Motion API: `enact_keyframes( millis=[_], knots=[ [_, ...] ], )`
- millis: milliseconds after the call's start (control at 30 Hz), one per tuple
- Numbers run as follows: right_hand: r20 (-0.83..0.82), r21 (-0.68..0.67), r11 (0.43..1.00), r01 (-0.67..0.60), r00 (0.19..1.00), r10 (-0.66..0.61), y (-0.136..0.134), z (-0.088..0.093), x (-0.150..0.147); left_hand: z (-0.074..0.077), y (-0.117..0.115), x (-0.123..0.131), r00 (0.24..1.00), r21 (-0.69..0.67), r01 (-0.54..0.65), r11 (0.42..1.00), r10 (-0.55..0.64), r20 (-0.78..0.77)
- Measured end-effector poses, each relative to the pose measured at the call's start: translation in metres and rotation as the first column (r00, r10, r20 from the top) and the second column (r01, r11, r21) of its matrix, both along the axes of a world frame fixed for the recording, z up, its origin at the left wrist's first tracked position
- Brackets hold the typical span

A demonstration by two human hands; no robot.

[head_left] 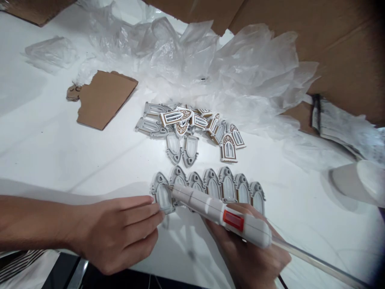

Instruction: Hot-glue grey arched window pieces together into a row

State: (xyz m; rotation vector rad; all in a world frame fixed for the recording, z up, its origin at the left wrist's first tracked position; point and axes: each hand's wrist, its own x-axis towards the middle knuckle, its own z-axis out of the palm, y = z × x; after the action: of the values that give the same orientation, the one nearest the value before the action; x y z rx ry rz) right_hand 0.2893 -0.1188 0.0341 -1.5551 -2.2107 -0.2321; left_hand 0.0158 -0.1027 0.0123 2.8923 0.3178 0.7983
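My right hand (249,249) is wrapped round a white hot glue pen (207,202) with a red panel on its body. A long pale stick (319,259) runs out of its back end. The pen's tip touches or hovers just above the leftmost small arched window frame (163,196); which, I cannot tell. My left hand (126,228) has its fingers together, fingertips gripping that frame's lower left edge, with the thumb hidden. To the right, several like frames (227,186) stand in a row, grey backs up, partly covered by the pen.
Beyond the row lies a loose pile of window frames (174,116), some showing brown-and-white fronts. Crumpled clear plastic bags (186,52) spread across the back of the white table (114,160). A torn cardboard piece (105,98) lies left, a white cup (357,182) on its side right.
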Motion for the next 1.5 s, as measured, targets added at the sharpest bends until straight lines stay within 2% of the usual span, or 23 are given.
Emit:
enact_keyframes(
  millis=[167,433,600,667,800,933,1133,1500],
  knots=[
    [-0.016,0.032,0.999,0.031,0.999,-0.03,0.001,-0.002,-0.003,0.0,0.0,-0.001,1.0,0.005,-0.002,1.0,0.003,-0.007],
    [-0.062,0.001,0.999,0.044,0.997,-0.044,0.001,-0.003,0.002,-0.002,-0.001,-0.002,1.0,0.017,-0.002,1.0,0.002,-0.02],
    [-0.01,0.129,0.991,-0.042,0.999,0.044,0.001,-0.006,0.019,-0.006,-0.004,-0.004,0.993,0.051,-0.025,0.998,0.019,0.116],
    [-0.003,0.138,0.989,-0.053,0.999,0.054,0.001,-0.005,0.023,-0.007,-0.004,-0.005,0.991,0.056,-0.028,0.998,0.02,0.135],
    [-0.016,0.097,0.991,-0.091,0.996,0.093,0.0,-0.004,0.025,-0.002,-0.002,-0.006,0.997,0.077,-0.033,0.996,0.028,0.073],
    [-0.015,0.079,0.995,-0.065,0.998,0.067,-0.002,-0.007,0.028,0.001,0.002,-0.005,0.999,0.088,0.008,0.996,-0.013,0.049],
    [0.027,0.136,0.984,-0.118,0.993,0.116,0.0,-0.011,0.033,0.0,0.0,-0.005,0.999,0.071,0.014,0.997,-0.018,0.042],
    [0.089,0.142,0.987,-0.07,0.994,0.058,-0.003,-0.012,0.032,-0.006,-0.003,-0.007,0.999,0.07,0.008,0.998,-0.011,0.048]
  ],
)
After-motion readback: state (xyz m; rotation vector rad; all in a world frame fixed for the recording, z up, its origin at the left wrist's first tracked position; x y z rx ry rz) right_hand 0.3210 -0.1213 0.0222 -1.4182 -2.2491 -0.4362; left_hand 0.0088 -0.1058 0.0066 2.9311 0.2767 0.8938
